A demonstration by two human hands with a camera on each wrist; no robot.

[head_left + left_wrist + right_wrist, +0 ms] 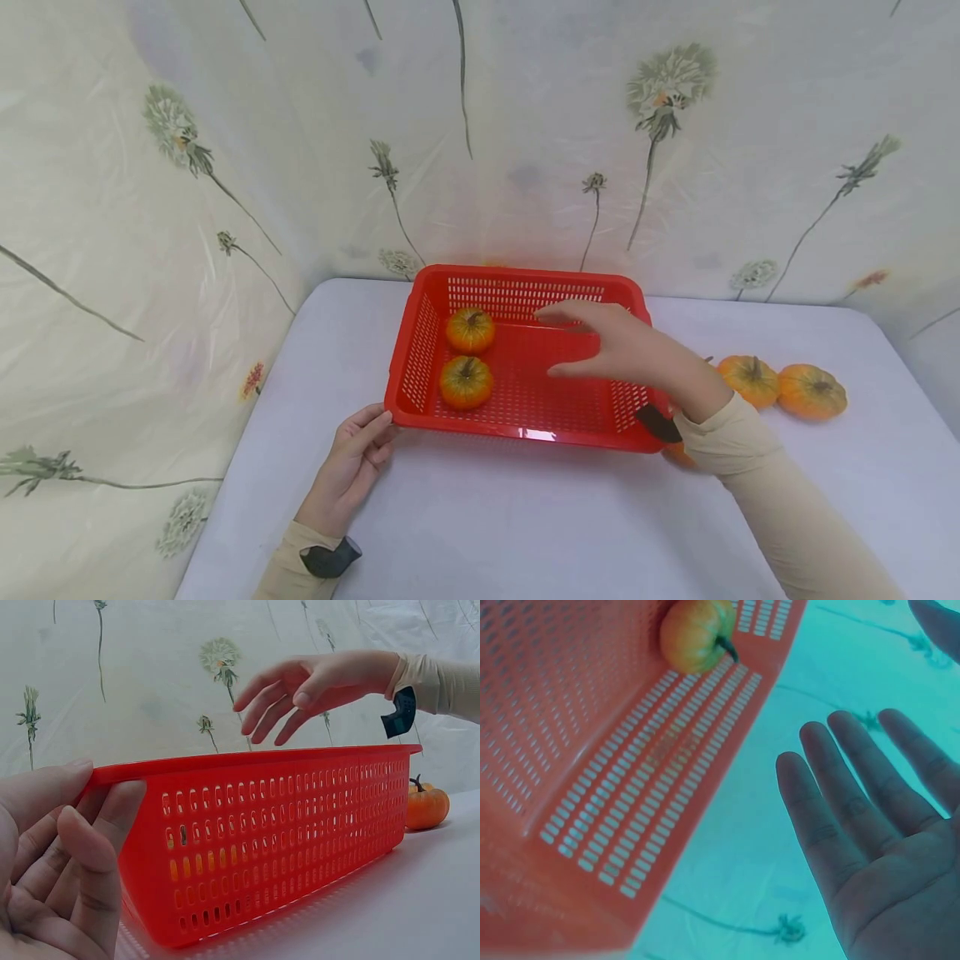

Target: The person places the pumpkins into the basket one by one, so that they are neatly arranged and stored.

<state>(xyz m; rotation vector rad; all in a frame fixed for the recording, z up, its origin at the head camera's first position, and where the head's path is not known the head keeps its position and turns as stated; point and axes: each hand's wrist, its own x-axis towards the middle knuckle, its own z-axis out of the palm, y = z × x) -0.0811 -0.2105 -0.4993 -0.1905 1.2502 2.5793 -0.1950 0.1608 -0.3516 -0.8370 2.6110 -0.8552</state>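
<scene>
A red plastic basket [517, 432] with slotted walls sits on the white table. Inside it, along the left end, are two small orange pumpkins, the rear one [470, 331] close behind the front one [466, 383]. My left hand [354, 467] pinches the basket's near left corner, thumb on the rim and fingers beneath it, as the left wrist view shows. Over the right part of the basket hovers my right hand [618, 342], fingers spread apart from the thumb and holding nothing. In the right wrist view its palm and straight fingers [859, 817] face a basket wall.
Right of the basket, two more pumpkins lie side by side, one [748, 381] nearer the basket and another [812, 392] farther right. A partly hidden orange pumpkin [678, 456] shows below my right wrist. A flower-printed curtain [517, 125] hangs behind and to the left of the table.
</scene>
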